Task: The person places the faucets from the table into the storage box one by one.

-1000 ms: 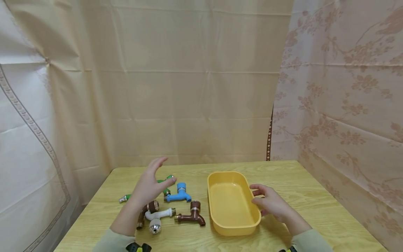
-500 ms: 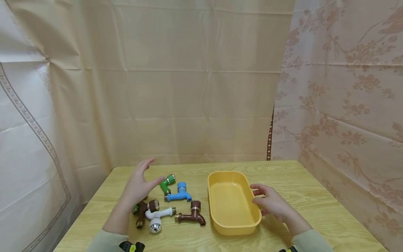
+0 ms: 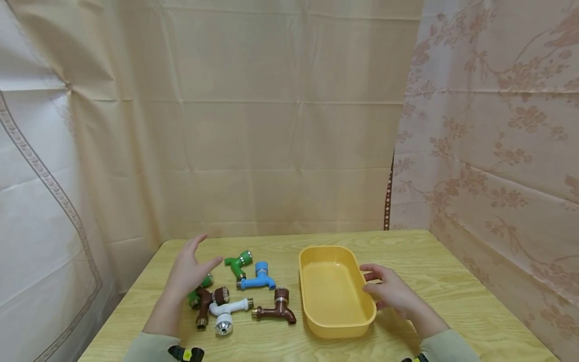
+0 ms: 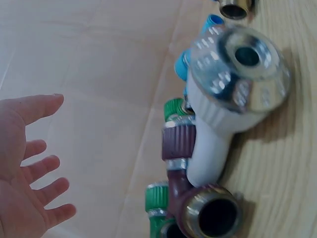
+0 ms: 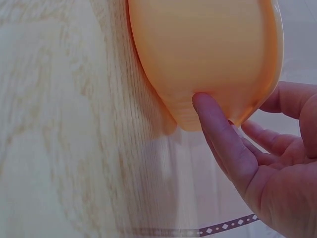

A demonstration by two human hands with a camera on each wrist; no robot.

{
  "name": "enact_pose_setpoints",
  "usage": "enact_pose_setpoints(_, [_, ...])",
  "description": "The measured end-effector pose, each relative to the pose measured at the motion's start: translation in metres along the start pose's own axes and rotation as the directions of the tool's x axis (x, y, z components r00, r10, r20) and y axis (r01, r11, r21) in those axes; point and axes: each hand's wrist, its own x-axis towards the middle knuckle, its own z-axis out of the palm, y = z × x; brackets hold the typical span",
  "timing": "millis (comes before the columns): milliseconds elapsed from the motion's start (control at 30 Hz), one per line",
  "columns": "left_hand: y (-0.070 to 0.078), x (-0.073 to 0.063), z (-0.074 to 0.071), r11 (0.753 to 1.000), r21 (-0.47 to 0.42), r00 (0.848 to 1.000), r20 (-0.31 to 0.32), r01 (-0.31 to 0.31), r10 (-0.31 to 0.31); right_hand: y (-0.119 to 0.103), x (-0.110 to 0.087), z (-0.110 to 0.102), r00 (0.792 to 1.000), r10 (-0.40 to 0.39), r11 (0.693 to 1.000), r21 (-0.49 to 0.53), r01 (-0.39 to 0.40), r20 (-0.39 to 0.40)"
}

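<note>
Yellow tray [image 3: 336, 296]: right hand [image 3: 390, 291] resting uncurled against it, left hand [image 3: 186, 271] spread.
I'm guessing light, stiff; grasp its rim [image 3: 327, 247].

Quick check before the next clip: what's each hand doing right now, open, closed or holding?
Left hand: open, holding nothing.
Right hand: open, touching the tub from outside, not gripping it.
</note>
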Motion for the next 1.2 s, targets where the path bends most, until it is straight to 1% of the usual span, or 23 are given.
enact_pose_setpoints(233, [-0.021, 0.003, 0.002, 0.999, 0.04, 1.0, -0.01, 0.013, -0.013, -0.001, -0.001, 0.001, 1.0, 0.01, 1.0, -0.016, -0.011, -0.015])
enact_pose_setpoints(367, [-0.032, 0.004, 0.003, 0.997, 0.06, 0.999, 0.001, 0.041, -0.041, -0.001, 0.001, 0.002, 1.0, 0.011, 1.0, -0.027, -0.011, -0.021])
enact_pose_setpoints(533, [-0.038, 0.004, 0.005, 0.995, 0.074, 0.997, 0.027, 0.072, -0.075, 0.0, 0.003, 0.0, 1.0, 0.003, 1.0, -0.026, -0.003, -0.011])
enact_pose_setpoints(700, [-0.044, 0.004, 0.008, 0.989, 0.093, 0.991, 0.052, 0.118, -0.123, -0.001, 0.001, 0.0, 1.0, 0.012, 1.0, -0.025, -0.012, -0.011])
enact_pose_setpoints(867, [-0.052, 0.006, 0.009, 0.977, 0.121, 0.981, 0.063, 0.173, -0.181, -0.004, 0.001, 0.001, 0.999, 0.039, 0.998, -0.047, -0.04, -0.029])
enact_pose_setpoints(1000, [-0.059, 0.005, 0.009, 0.967, 0.134, 0.971, 0.074, 0.216, -0.227, -0.003, 0.001, 0.0, 1.0, 0.023, 0.999, -0.041, -0.024, -0.014])
enact_pose_setpoints(1067, [-0.063, 0.004, 0.009, 0.964, 0.151, 0.969, 0.077, 0.221, -0.234, -0.001, 0.0, 0.0, 1.0, 0.007, 0.999, -0.035, -0.007, -0.004])
enact_pose_setpoints(1200, [-0.07, 0.004, 0.008, 0.956, 0.207, 0.971, 0.081, 0.206, -0.227, 0.002, 0.0, -0.001, 1.0, -0.012, 1.0, -0.017, 0.012, 0.01])
